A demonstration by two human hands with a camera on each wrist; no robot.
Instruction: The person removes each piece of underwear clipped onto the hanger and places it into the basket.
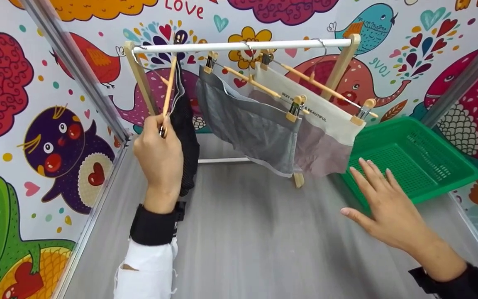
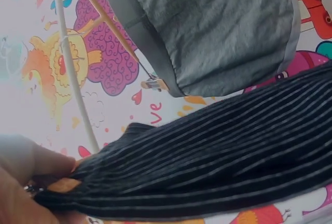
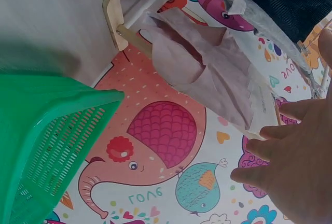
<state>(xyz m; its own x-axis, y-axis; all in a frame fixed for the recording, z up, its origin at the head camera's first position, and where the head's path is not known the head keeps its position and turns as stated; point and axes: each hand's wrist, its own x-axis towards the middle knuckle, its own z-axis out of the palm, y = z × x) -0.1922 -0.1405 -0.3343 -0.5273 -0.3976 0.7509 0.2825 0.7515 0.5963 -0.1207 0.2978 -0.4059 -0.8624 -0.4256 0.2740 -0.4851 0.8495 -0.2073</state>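
My left hand [image 1: 159,160] grips the near clip end of a wooden hanger [image 1: 170,89] at the rack's left, with dark striped underwear [image 1: 186,141] hanging from it. In the left wrist view the fingers [image 2: 31,156] pinch the clip and the corner of the striped cloth [image 2: 207,146]. Grey underwear [image 1: 255,128] and cream-and-mauve underwear [image 1: 330,141] hang clipped on two more hangers along the white rail [image 1: 222,46]. My right hand [image 1: 388,207], fingers spread and holding nothing, is over the near left rim of the green basket [image 1: 446,189]; the right wrist view shows it too [image 3: 295,156].
The rack's wooden posts [image 1: 340,68] stand at both ends, with a lower white bar [image 1: 222,160] between them. Patterned walls [image 1: 10,145] close in the grey floor [image 1: 239,232] at the back and both sides.
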